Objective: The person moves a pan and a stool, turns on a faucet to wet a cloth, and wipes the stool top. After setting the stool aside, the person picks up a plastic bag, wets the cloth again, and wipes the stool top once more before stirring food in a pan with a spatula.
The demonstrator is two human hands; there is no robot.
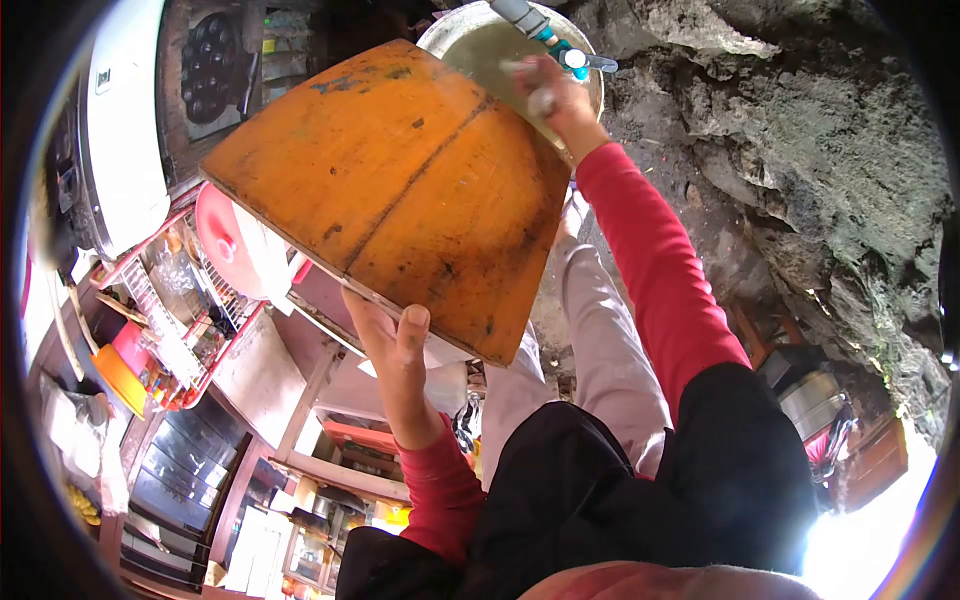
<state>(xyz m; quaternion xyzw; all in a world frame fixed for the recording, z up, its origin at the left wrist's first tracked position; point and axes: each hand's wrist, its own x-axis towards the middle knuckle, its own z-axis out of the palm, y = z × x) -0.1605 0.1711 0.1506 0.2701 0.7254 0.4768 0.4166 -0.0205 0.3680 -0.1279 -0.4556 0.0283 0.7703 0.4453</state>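
A large orange wooden board (400, 190), scuffed and crossed by a dark seam, is held up tilted in front of me. My left hand (393, 345) grips its near lower edge, the thumb on the orange face and the fingers hidden behind. Beyond the far right edge of the board, my right hand (562, 105) is over a round bucket (597, 95) of murky water. Its fingers are curled and blurred around something pale that I cannot make out. Close above that hand is a grey pipe with a blue-green tap (572, 62).
A rough rock wall (800, 150) rises on the right. To the left stand a red-framed dish rack (165, 310), a pink round lid (225, 240) and a white appliance (125, 120). Metal pots (815, 405) sit at the lower right.
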